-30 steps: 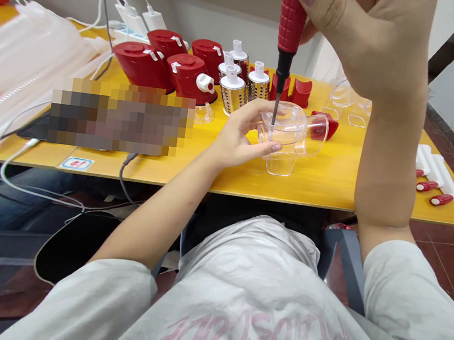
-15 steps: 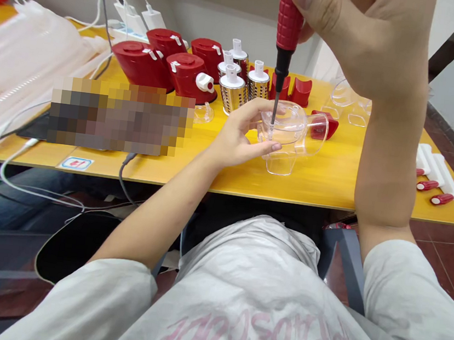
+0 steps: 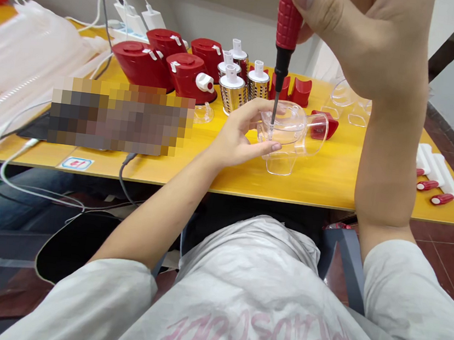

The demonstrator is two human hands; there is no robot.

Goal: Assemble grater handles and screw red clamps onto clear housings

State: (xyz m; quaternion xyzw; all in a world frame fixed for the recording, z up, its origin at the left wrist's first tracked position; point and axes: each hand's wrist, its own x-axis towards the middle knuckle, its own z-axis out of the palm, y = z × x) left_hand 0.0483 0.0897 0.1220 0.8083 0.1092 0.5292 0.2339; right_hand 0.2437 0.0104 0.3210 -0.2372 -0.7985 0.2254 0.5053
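My right hand (image 3: 347, 30) is closed round the red handle of a screwdriver (image 3: 288, 28), held upright high in front of me. The screwdriver's shaft points down, and its tip meets the left part of a clear plastic housing (image 3: 292, 125). With fingers behind and thumb in front, my left hand (image 3: 243, 133) grips that housing by its left side on the table. A round opening and a tube-like arm on the right show on the housing. Whether a screw sits under the tip is too small to tell. Just behind the housing's right end lies a red plastic part (image 3: 327, 126).
Several red grater bases (image 3: 187, 74) and metal grater drums (image 3: 232, 90) stand at the back of the yellow table (image 3: 320, 187). More clear parts (image 3: 358, 111) lie back right, white-and-red handles (image 3: 443, 177) at the right edge. A plastic bag (image 3: 37, 58) and cables occupy the left.
Almost nothing differs. The screwdriver's handle and the fingers of my right hand have shifted very slightly; my left hand and the clear housing stay in place.
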